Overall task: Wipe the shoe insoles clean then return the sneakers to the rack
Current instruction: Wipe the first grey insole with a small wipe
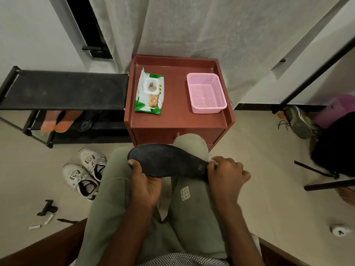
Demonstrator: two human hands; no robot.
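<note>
Held across both knees, closest to the lens, a dark insole [165,162] lies lengthwise from nine to three o'clock with its face up, a pose that looks chosen to keep the whole surface reachable for wiping. At its nine o'clock end the left hand [147,184] grips it from below, thumb curled over the near edge, seemingly to brace it against the rubbing. At the three o'clock end the right hand [223,170] is closed on the heel, fingers curled tight around a scrap of white that is probably a wipe [212,160], though too little shows to be sure. Outward at ten o'clock, a pair of white sneakers [85,172] waits on the floor with mouths open, likely left within reach so the insoles can go back in. Farther out at twelve o'clock stands a red-brown cabinet [178,120]; on its top rest a green wipes pack [150,94] and, well apart toward one o'clock, a pink basket [206,93] that may be meant for spent wipes. At ten to eleven o'clock the black shoe rack [63,90] sits just beside the cabinet, its upper shelf bare and an orange-soled pair below, where the sneakers should end up.
</note>
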